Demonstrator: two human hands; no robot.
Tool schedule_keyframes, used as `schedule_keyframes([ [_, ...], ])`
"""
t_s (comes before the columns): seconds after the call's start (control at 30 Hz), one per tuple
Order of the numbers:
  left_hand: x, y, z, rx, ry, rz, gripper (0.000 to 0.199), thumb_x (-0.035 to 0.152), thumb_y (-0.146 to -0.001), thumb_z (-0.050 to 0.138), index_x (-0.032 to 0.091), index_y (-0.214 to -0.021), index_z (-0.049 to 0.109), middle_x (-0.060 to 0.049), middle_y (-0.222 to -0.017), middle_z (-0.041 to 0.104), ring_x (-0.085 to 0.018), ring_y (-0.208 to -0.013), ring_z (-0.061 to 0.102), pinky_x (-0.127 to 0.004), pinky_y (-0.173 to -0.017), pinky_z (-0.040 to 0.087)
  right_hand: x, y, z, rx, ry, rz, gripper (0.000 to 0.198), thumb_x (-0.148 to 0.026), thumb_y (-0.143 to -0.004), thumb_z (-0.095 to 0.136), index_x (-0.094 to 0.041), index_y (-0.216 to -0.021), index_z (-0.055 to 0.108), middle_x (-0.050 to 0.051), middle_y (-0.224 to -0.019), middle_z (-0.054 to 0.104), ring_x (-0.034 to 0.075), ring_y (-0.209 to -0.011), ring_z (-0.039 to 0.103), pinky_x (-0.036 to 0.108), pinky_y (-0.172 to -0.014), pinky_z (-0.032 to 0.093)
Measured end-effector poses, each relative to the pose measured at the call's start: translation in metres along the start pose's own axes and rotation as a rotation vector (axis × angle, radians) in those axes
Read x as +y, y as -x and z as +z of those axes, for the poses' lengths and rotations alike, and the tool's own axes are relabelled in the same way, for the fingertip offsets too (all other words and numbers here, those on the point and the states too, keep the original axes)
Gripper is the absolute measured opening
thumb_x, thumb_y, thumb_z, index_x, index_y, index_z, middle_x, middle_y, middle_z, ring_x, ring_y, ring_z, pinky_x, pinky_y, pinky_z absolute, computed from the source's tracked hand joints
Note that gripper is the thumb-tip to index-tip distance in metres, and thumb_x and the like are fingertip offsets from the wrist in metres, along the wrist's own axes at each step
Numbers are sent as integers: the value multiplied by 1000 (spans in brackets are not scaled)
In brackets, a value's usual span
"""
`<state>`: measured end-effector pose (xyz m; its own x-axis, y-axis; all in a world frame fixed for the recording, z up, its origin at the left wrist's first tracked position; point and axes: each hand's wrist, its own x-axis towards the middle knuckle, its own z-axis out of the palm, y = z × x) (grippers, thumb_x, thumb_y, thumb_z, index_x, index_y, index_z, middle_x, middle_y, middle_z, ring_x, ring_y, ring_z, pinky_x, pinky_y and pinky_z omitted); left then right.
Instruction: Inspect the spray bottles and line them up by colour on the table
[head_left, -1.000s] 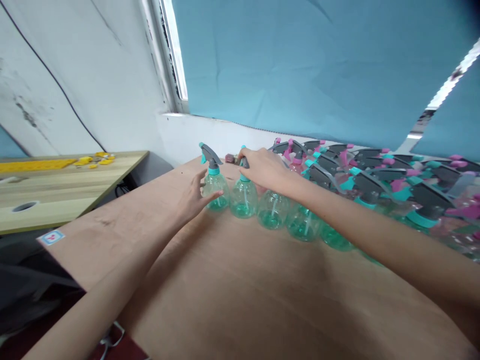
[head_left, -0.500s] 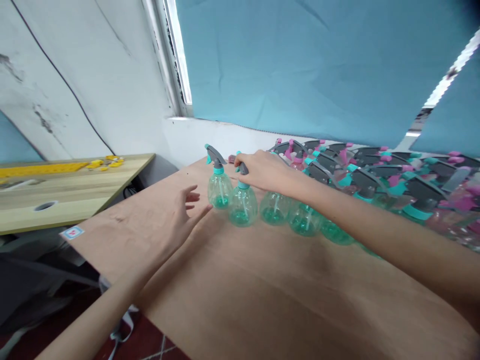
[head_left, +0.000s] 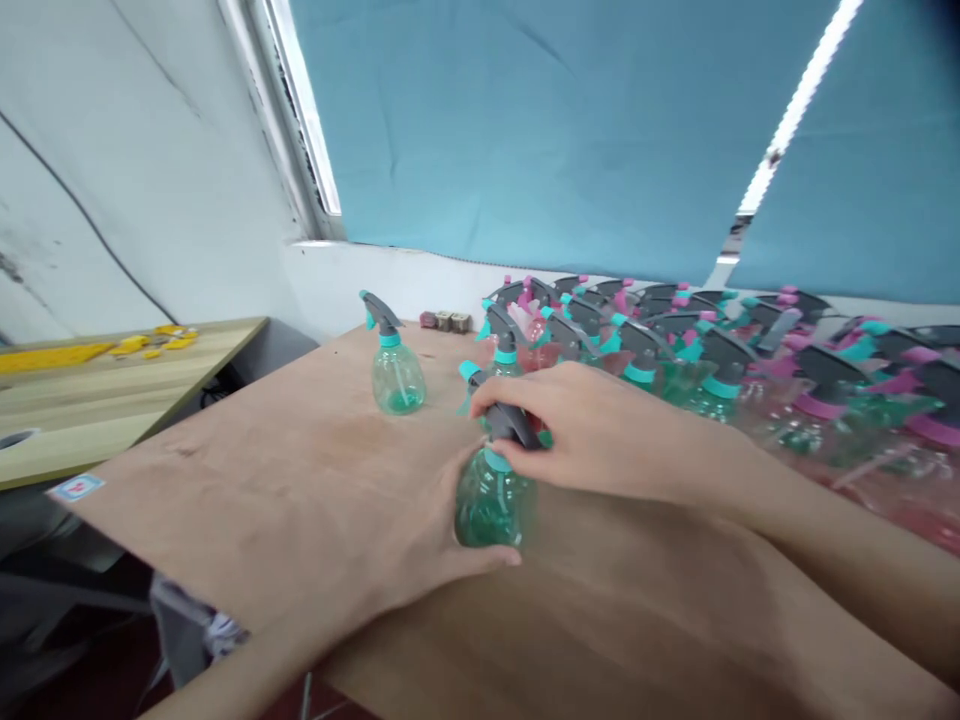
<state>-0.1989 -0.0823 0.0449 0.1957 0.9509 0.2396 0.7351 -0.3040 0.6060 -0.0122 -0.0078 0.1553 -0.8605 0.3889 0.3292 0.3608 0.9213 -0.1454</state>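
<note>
A clear green spray bottle (head_left: 491, 505) with a grey and turquoise trigger head is between my two hands, close to me over the wooden table. My right hand (head_left: 570, 425) grips its spray head from above, thumb and fingers closed round the grey part. From the left, my left hand (head_left: 427, 550) wraps round the bottle's body, thumb across the near side. Another green spray bottle (head_left: 399, 380) stands upright by itself to the left. Behind my right hand, one more green bottle (head_left: 506, 350) stands at the end of the crowded rows.
Several spray bottles with turquoise and pink heads (head_left: 720, 365) crowd the right and back of the wooden table (head_left: 285, 460). Small boxes (head_left: 445, 321) lie near the wall. A lighter desk (head_left: 127, 400) with yellow pieces (head_left: 150, 343) is at left.
My right hand has brought the spray bottle towards me, away from the standing one. My left hand has come in from the left and closed round its body. The view has turned right.
</note>
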Motion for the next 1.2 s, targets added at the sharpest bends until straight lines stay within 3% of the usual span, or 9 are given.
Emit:
schedule_keyframes([
  [0.07,12,-3,12,-38,76,26,91,49,-69,78,27,-141,28,-13,-138,47,-38,-125,46,-56,-100,40,3,25,-3,-8,-56,74,37,-31,-87,50,-27,-124,53,2,-87,69,19,-70,61,30,-62,42],
  [0.17,28,-10,30,-109,179,53,92,49,-67,81,26,-141,30,-12,-139,46,-38,-126,45,-54,-101,40,17,62,-1,-11,-320,212,84,-44,-81,63,-32,-148,15,8,-125,59,24,-91,63,35,-72,50],
  [0.3,46,-21,55,-168,303,88,92,48,-65,83,29,-139,33,-9,-137,48,-37,-124,46,-54,-99,40,43,105,9,0,-562,296,119,-47,-62,80,-42,-147,-3,4,-148,36,26,-128,44,42,-97,45],
  [0.47,67,-35,90,-212,325,117,96,47,-63,84,25,-141,32,-11,-140,44,-38,-130,39,-55,-103,35,55,135,18,148,-750,394,86,-35,-65,81,-35,-137,33,3,-135,48,21,-113,56,34,-88,50],
  [0.67,90,-54,122,-230,367,215,87,41,-65,85,25,-137,38,-10,-137,46,-34,-128,42,-50,-104,38,48,148,15,367,-811,436,41,-35,-78,69,-24,-113,52,0,-92,57,13,-71,57,27,-60,49],
  [0.73,95,-60,130,-230,406,258,91,41,-65,85,26,-139,34,-9,-139,45,-33,-129,41,-49,-104,37,50,149,13,378,-796,462,36,-39,-81,66,-22,-110,54,0,-86,58,13,-67,56,27,-57,47],
  [0.9,104,-66,143,-183,412,236,97,44,-68,83,27,-143,24,-11,-140,42,-36,-128,40,-54,-103,37,60,151,14,462,-802,502,24,-41,-85,61,-22,-99,60,1,-87,60,20,-92,60,33,-77,47],
  [1.07,103,-69,148,-187,382,215,92,48,-65,83,25,-139,33,-12,-138,43,-37,-127,41,-55,-102,37,70,155,17,428,-819,489,18,-40,-85,60,-26,-97,60,-4,-64,55,15,-61,57,34,-68,49],
  [1.2,93,-75,142,-273,336,269,100,50,-67,82,26,-144,24,-12,-144,39,-34,-131,37,-51,-105,35,79,159,16,423,-805,438,16,-39,-87,57,-26,-96,60,-4,-59,53,14,-53,53,31,-55,47],
])
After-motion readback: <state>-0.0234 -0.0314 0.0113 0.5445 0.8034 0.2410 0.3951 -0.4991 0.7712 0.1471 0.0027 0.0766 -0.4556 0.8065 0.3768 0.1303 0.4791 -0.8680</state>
